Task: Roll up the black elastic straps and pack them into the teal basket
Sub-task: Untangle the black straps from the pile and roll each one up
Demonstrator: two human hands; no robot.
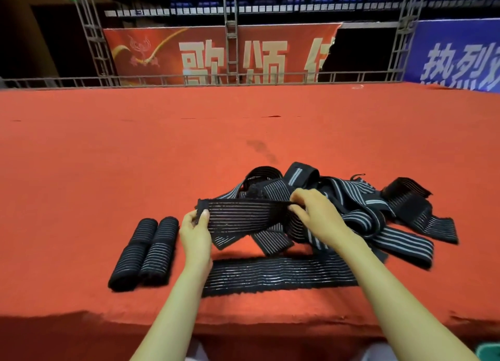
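My left hand (196, 229) pinches one end of a black strap (243, 216) and my right hand (316, 214) pinches the other, holding it stretched just above the red counter (108, 157). Two rolled straps (146, 252) lie to the left, a loose pile (378, 212) sits behind, and a flat strap (276, 275) lies nearer me.

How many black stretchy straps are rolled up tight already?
2. One black striped elastic roll lies farthest left on the red cloth; the second sits beside it, on its right. The tangled pile might hide more.
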